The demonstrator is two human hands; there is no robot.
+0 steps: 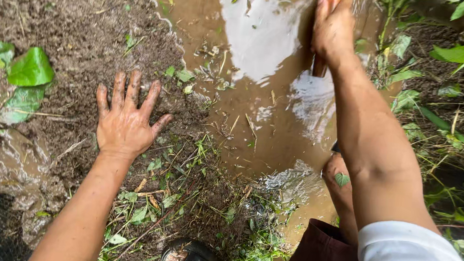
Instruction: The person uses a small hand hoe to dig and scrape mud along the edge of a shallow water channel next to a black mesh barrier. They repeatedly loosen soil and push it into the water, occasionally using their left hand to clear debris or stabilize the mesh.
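Note:
My left hand (126, 118), smeared with mud, lies flat with fingers spread on a mound of dark wet soil (80, 30) mixed with cut grass. My right hand (332, 31) is closed around a wooden handle (320, 65) at the top of the view. The handle's lower end shows just below my fist, over the muddy brown water (257, 94). What the handle carries is out of view.
Green leaves (30, 67) lie on the soil at the left. A grassy, leafy bank (453, 126) borders the water on the right. My leg (341, 186) stands in the water, and a dark sandal (191, 260) shows at the bottom edge.

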